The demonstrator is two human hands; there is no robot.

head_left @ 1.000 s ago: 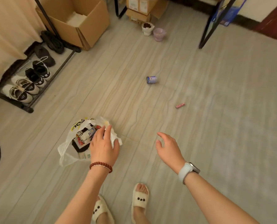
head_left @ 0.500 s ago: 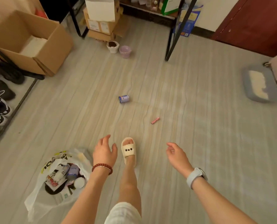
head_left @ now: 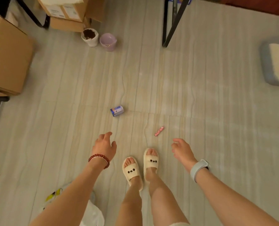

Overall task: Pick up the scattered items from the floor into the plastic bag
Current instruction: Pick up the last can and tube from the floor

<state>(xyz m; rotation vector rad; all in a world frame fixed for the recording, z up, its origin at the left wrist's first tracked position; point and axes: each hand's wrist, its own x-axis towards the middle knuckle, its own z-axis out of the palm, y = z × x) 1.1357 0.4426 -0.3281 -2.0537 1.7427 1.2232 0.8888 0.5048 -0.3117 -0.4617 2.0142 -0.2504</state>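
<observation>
While both hands (head_left: 105,145) (head_left: 182,150) hang loose, empty, blue can (head_left: 117,110) lies beyond left fingertips, pink wrapper (head_left: 159,131) between hands

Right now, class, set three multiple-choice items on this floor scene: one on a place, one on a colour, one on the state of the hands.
1. Where does the small can lie?
A. in the bag
B. on the floor ahead of the feet
C. in a box

2. What colour is the candy wrapper?
A. pink
B. green
C. black

3. What do the hands hold?
A. the can
B. the plastic bag
C. nothing

Answers: 1 B, it lies on bare floor beyond the slippers; 2 A, the wrapper is pink; 3 C, the left hand and right hand hang loose and empty.
</observation>
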